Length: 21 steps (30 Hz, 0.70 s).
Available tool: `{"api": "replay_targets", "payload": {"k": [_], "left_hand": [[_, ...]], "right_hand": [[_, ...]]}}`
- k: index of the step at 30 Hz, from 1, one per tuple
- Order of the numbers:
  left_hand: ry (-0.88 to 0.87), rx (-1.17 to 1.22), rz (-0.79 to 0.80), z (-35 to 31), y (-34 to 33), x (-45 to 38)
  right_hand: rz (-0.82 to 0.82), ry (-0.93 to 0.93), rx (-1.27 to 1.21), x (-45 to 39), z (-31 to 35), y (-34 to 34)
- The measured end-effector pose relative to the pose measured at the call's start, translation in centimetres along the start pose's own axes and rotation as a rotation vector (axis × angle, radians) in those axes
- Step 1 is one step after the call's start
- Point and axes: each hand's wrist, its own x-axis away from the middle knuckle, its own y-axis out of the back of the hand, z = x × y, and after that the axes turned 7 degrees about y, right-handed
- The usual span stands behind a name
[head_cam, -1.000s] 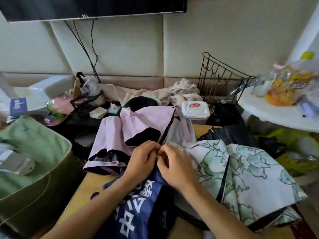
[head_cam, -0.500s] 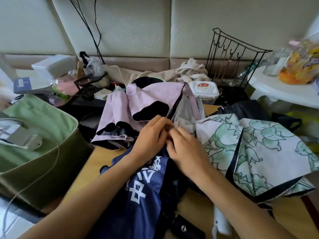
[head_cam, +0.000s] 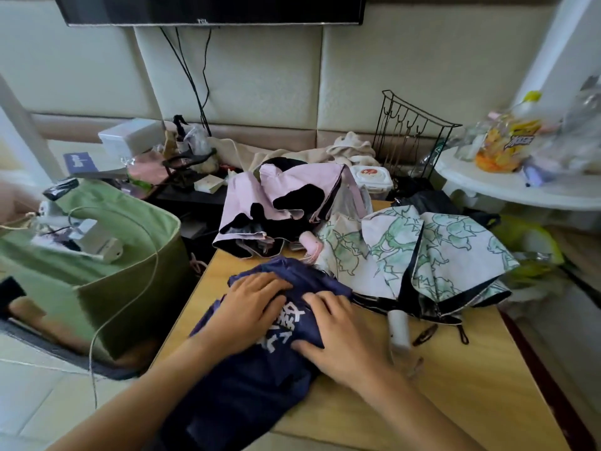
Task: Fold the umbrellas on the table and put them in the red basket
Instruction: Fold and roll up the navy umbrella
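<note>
A navy blue umbrella (head_cam: 247,379) with white characters lies bunched at the near left of the wooden table (head_cam: 455,385). My left hand (head_cam: 247,307) and my right hand (head_cam: 338,333) both press and grip its fabric from above. A pink and black umbrella (head_cam: 286,196) lies collapsed at the far side. To the right spreads a white umbrella with a green flower print (head_cam: 422,255), its white handle (head_cam: 399,327) pointing toward me. No red basket is in view.
A green fabric bin (head_cam: 107,275) with a white device and cable stands left of the table. A black wire rack (head_cam: 409,131), a wipes box (head_cam: 370,177) and cloths crowd the back. A white round shelf (head_cam: 507,187) with bottles sits at right.
My hands moved from pinching at the umbrella's far end, near the pink umbrella, back toward me and now lie spread on the navy fabric. The camera tilted up.
</note>
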Motion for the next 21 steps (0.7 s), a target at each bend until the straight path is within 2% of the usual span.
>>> {"api": "replay_targets", "payload": {"k": [4, 10, 16, 21], "left_hand": [[-0.008, 0.044, -0.101, 0.2, -1.4, 1.3], [0.033, 0.047, -0.189, -0.6, -0.5, 3.1], [0.033, -0.052, -0.046, -0.9, -0.6, 4.9], [0.08, -0.174, -0.027, -2.0, -2.6, 4.4]], "right_hand": [[-0.106, -0.004, 0.056, 0.0, 0.2, -0.9], [-0.102, -0.092, 0.033, 0.0, 0.9, -0.4], [-0.178, -0.075, 0.141, -0.1, 0.4, -0.1], [-0.198, -0.13, 0.167, 0.0, -1.0, -0.9]]}}
